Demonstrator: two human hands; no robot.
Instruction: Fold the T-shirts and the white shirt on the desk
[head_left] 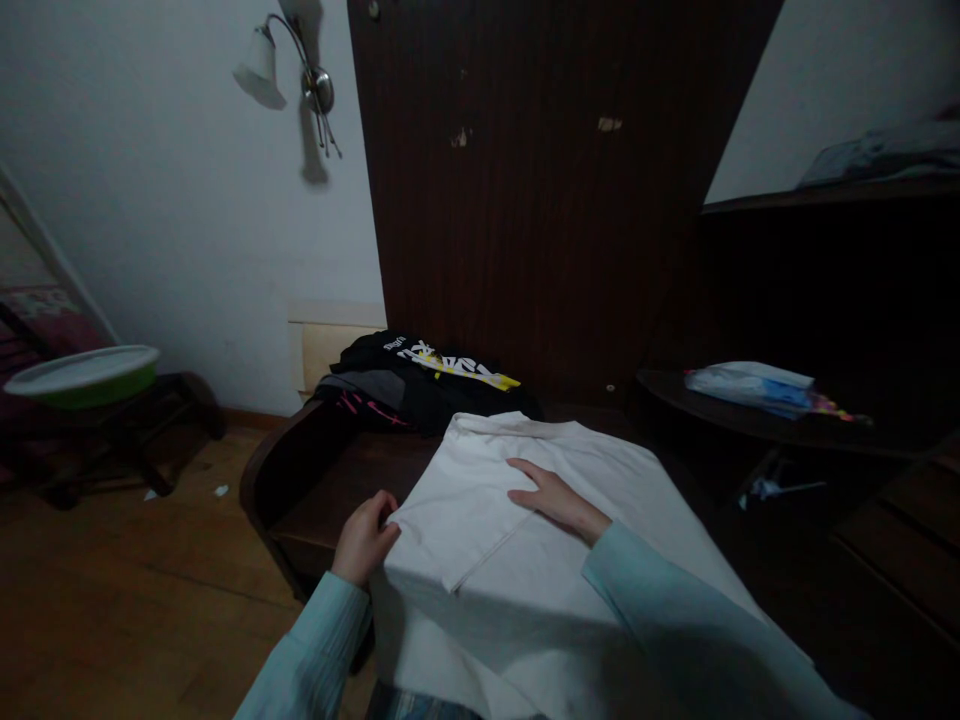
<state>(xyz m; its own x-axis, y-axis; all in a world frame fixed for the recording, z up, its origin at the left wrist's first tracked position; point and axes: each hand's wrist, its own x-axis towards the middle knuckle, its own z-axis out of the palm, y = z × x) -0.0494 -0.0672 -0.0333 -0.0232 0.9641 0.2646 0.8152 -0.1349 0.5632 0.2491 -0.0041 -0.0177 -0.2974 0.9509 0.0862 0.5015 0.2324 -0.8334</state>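
A white shirt [525, 560] lies spread over a dark wooden table [330, 490], its collar toward the far side and its hem hanging off the near edge. My left hand [365, 537] is closed in a pinch on the folded left edge of the shirt at the sleeve. My right hand [556, 497] rests flat on the middle of the shirt, fingers stretched out and pointing left. Both arms wear light blue sleeves.
A pile of black clothes with yellow and white print [424, 380] sits at the table's far end. A green basin [82, 375] stands on a low stand at left. A shelf at right holds a plastic-wrapped package [750, 385]. A dark wardrobe panel [540, 200] stands behind.
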